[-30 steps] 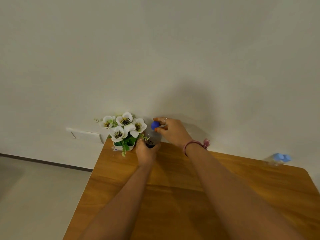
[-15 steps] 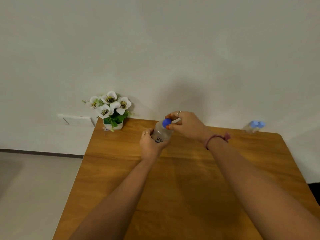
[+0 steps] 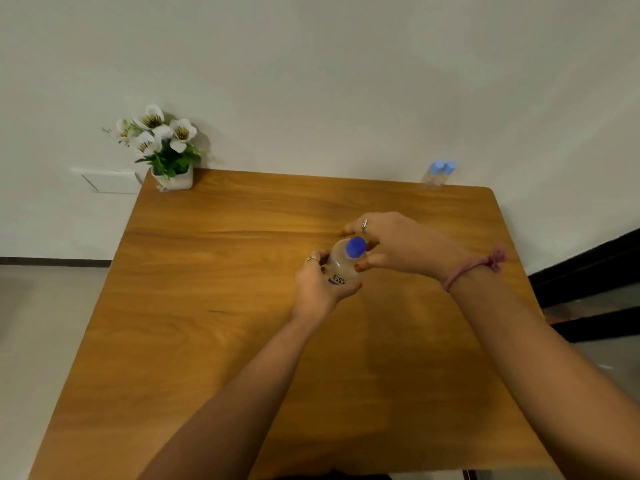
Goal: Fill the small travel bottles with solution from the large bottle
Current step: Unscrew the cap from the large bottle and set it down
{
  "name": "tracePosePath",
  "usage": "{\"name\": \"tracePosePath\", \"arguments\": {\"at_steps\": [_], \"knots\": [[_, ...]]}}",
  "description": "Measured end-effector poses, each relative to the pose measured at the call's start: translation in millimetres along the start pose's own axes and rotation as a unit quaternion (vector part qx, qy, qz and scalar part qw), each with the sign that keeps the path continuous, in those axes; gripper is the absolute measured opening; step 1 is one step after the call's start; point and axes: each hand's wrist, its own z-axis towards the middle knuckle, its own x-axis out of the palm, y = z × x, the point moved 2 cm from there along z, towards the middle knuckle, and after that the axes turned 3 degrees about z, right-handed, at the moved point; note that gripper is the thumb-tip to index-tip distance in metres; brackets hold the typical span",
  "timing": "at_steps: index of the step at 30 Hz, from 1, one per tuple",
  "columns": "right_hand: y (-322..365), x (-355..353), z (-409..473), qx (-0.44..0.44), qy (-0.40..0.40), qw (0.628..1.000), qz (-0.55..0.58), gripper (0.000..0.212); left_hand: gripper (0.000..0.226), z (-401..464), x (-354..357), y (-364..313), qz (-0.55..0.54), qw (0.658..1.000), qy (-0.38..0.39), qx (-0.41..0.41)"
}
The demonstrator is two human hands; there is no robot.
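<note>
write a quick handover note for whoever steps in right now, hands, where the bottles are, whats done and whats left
Left hand grips the body of the large bottle, held near the middle of the table.
Right hand has its thumb and fingers round the blue cap, which is on the bottle.
The small travel bottles, both with light blue caps on, stand at the far right edge by the wall, out of the hands.
A flower pot sits at the far left corner.
Done: large bottle in hand.
Left: take its cap off, bring the small bottles over, open them, fill them, recap.
</note>
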Motion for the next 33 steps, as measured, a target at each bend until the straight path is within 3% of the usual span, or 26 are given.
{"name": "tracePosePath", "arguments": {"at_steps": [3,6,11,16,20,23,26,31,33], "knots": [[-6,8,-19,-0.020,-0.002,0.996,-0.087,0.035,0.072,-18,20,2,-0.026,1.000,0.007,-0.010],[-11,23,-30,-0.005,-0.014,0.993,-0.115,0.033,0.065,-35,31,8,-0.040,0.999,0.003,-0.019],[-18,43,-40,0.018,-0.025,0.988,-0.151,0.045,0.059,-53,40,17,-0.026,0.999,-0.022,-0.027],[-22,35,-49,-0.021,0.028,0.996,-0.078,0.066,0.066,-56,45,17,-0.014,0.999,-0.037,-0.032],[-21,38,-41,-0.050,0.029,0.989,-0.133,0.038,0.068,-53,48,16,-0.014,0.998,-0.042,-0.040],[-21,46,-34,-0.023,-0.004,0.989,-0.145,0.029,0.067,-50,45,18,-0.016,0.998,-0.046,-0.045],[-22,48,-28,-0.002,-0.029,0.988,-0.149,0.042,0.067,-43,41,21,-0.007,0.998,-0.046,-0.044],[-23,41,-23,0.025,0.022,0.997,-0.074,0.074,0.070,-28,36,19,-0.012,0.999,-0.036,-0.030],[-22,38,-19,0.005,0.033,0.996,-0.086,0.068,0.072,-24,35,21,-0.011,0.999,-0.033,-0.034]]}}
